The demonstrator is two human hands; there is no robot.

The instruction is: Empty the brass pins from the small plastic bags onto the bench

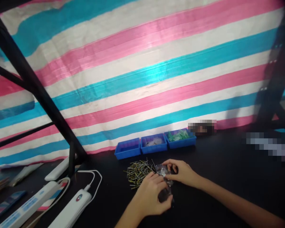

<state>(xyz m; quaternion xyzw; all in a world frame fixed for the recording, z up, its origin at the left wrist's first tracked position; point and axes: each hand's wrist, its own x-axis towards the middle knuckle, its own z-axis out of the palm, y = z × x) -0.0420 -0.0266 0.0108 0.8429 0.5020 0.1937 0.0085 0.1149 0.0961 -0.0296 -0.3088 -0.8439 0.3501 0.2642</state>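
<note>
1. Apparently the left hand (154,196) has its grip curled round the nearer part of a crumpled clear bag (165,171), thumb towards the near edge of the worktop (216,171) and fingers towards the far edge; dark film shows between them. Curling round such limp stuff probably stops it sliding.
2. The bag lies at the middle of the worktop, between the hands. Its long axis seems to run from the far edge towards the near one, slanting a little to the right as it comes nearer; the folds hide which end is its mouth.
3. The right hand (181,172) comes in from the right edge and has its grip pinched on the bag's farther part, thumb and forefinger on the film. Holding it from opposite sides likely keeps it steady.
4. Just left of the bag is a loose heap of thin rods (139,172), yellowish and silvery, their long axes crossing every way. It sits within easy reach of the left hand, perhaps for handiness.
5. Near the far edge, three blue trays stand in a row: a left tray (127,154), a middle tray (154,148) holding clear packets (155,141) and a right tray (181,143) holding green-and-white pieces (179,135), presumably kept apart by kind.
</note>
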